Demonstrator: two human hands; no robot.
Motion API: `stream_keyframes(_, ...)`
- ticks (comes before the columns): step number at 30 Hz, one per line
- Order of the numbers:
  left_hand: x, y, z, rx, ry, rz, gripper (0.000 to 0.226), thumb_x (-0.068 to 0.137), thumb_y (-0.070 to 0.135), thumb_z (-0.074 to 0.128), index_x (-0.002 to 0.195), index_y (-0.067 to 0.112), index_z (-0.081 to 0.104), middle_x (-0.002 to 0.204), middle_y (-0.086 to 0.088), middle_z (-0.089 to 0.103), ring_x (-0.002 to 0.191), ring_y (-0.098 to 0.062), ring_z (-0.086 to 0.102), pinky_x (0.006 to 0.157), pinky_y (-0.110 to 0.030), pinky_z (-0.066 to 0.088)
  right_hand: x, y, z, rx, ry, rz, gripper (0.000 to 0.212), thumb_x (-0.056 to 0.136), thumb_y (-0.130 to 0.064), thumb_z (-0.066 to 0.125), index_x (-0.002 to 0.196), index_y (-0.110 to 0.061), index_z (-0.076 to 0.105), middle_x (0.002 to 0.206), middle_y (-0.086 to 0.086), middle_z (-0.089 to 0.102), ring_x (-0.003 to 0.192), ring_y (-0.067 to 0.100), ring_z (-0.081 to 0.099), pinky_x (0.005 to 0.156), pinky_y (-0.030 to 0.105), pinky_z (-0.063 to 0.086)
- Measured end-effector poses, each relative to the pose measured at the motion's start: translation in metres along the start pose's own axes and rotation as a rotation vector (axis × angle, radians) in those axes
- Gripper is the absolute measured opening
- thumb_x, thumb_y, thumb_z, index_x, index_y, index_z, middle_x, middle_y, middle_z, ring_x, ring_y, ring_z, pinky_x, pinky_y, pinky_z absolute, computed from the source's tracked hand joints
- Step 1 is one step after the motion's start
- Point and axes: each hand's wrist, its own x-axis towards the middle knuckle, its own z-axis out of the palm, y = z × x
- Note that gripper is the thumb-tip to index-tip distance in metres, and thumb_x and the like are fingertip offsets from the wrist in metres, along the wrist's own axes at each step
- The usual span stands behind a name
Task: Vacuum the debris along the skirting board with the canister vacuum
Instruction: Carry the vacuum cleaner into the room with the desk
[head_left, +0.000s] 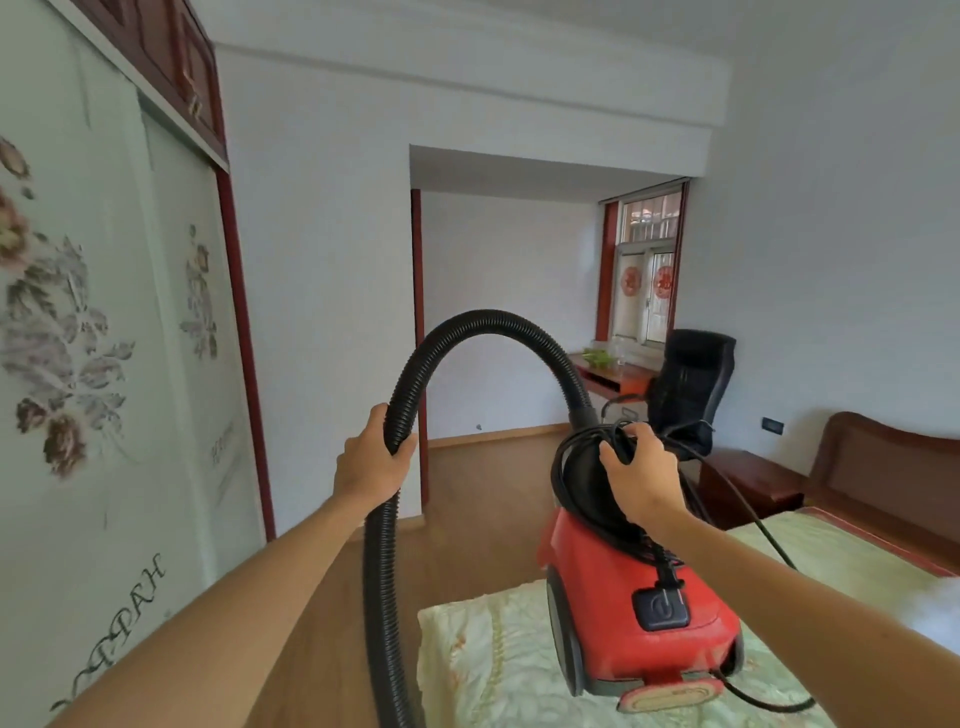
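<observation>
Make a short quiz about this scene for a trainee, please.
1. True or false: the left hand grips the hose.
2. What colour is the vacuum body? A blue, B red, C white.
3. Fill in: the right hand grips the coiled black ___ on top of the vacuum.
Key: 1 true; 2 B; 3 cord.

Bedroom: vacuum on bed, furniture around.
Red plastic canister vacuum (639, 597) stands on green quilted bed (483, 654), black coiled power cord (558, 467) on top; black ribbed hose (483, 321) arches leftward from its far end. Floral-panelled wardrobe (104, 338) at left; black office chair (691, 384) and wooden desk (618, 376) behind, beneath barred window (644, 270).
</observation>
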Motion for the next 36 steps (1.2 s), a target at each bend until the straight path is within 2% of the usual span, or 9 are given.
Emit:
stream_keyframes(6,0.022,-0.032,-0.010,0.045,0.053,-0.014,0.052,0.097,0.036,0.059,0.143,0.020,0.038,0.098,-0.008,0.063,0.065,-0.014,0.059,0.049,-0.018,0.042,0.033,-0.014,0.056,0.071,-0.026,-0.038,0.047,0.097,-0.030,0.057,0.139,-0.012,0.046,0.125,0.017,0.060,0.108,0.037,0.061,0.090,0.050,0.055)
stream_keyframes(9,0.031,-0.051,-0.021,0.079,0.064,-0.023,0.051,0.098,0.035,0.059,0.142,0.020,0.038,0.089,-0.003,0.061,0.061,-0.012,0.058,0.047,-0.016,0.040,0.042,-0.028,0.086,0.111,-0.048,-0.041,0.044,0.097,-0.031,0.056,0.136,-0.013,0.047,0.117,0.015,0.061,0.096,0.037,0.064,0.076,0.053,0.059)
stream_keyframes(12,0.045,-0.074,-0.030,0.077,0.077,-0.035,0.048,0.098,0.034,0.059,0.140,0.021,0.040,0.084,0.000,0.060,0.062,-0.012,0.060,0.048,-0.017,0.042,0.052,-0.043,0.115,0.125,-0.083,-0.049,0.041,0.097,-0.030,0.056,0.134,-0.013,0.049,0.106,0.010,0.058,0.093,0.036,0.064,0.073,0.053,0.059)
stream_keyframes(16,0.072,-0.108,-0.037,0.079,0.108,-0.052,0.048,0.098,0.036,0.059,0.141,0.021,0.041,0.093,-0.001,0.064,0.068,-0.013,0.062,0.053,-0.020,0.045,0.068,-0.058,0.155,0.147,-0.110,-0.070,0.041,0.097,-0.028,0.057,0.133,-0.010,0.051,0.113,0.012,0.062,0.093,0.033,0.064,0.073,0.053,0.059)
stream_keyframes(26,0.169,-0.190,-0.048,0.058,0.148,-0.079,0.052,0.098,0.034,0.060,0.143,0.020,0.039,0.097,-0.007,0.064,0.069,-0.018,0.063,0.053,-0.024,0.049,0.124,-0.096,0.262,0.141,-0.192,-0.095,0.038,0.097,-0.027,0.058,0.130,-0.012,0.052,0.085,-0.008,0.051,0.081,0.030,0.065,0.070,0.051,0.060)
stream_keyframes(30,0.213,-0.215,-0.052,0.046,0.123,-0.061,0.052,0.097,0.032,0.061,0.143,0.020,0.039,0.099,-0.007,0.064,0.066,-0.014,0.060,0.051,-0.020,0.045,0.151,-0.111,0.300,0.128,-0.161,-0.101,0.037,0.096,-0.027,0.058,0.129,-0.011,0.051,0.093,-0.001,0.054,0.081,0.034,0.066,0.065,0.049,0.060)
stream_keyframes(33,0.242,-0.234,-0.052,0.029,0.105,-0.053,0.054,0.097,0.033,0.062,0.145,0.020,0.039,0.106,-0.006,0.064,0.069,-0.013,0.060,0.053,-0.020,0.045,0.168,-0.122,0.324,0.130,-0.136,-0.115,0.037,0.096,-0.028,0.058,0.128,-0.012,0.051,0.086,-0.007,0.051,0.083,0.033,0.066,0.069,0.052,0.060)
stream_keyframes(36,0.267,-0.251,-0.052,0.026,0.093,-0.058,0.054,0.096,0.033,0.062,0.144,0.021,0.040,0.104,-0.006,0.064,0.070,-0.016,0.062,0.054,-0.022,0.048,0.185,-0.131,0.346,0.128,-0.133,-0.121,0.036,0.096,-0.027,0.058,0.128,-0.012,0.051,0.081,-0.010,0.049,0.078,0.030,0.065,0.067,0.051,0.060)
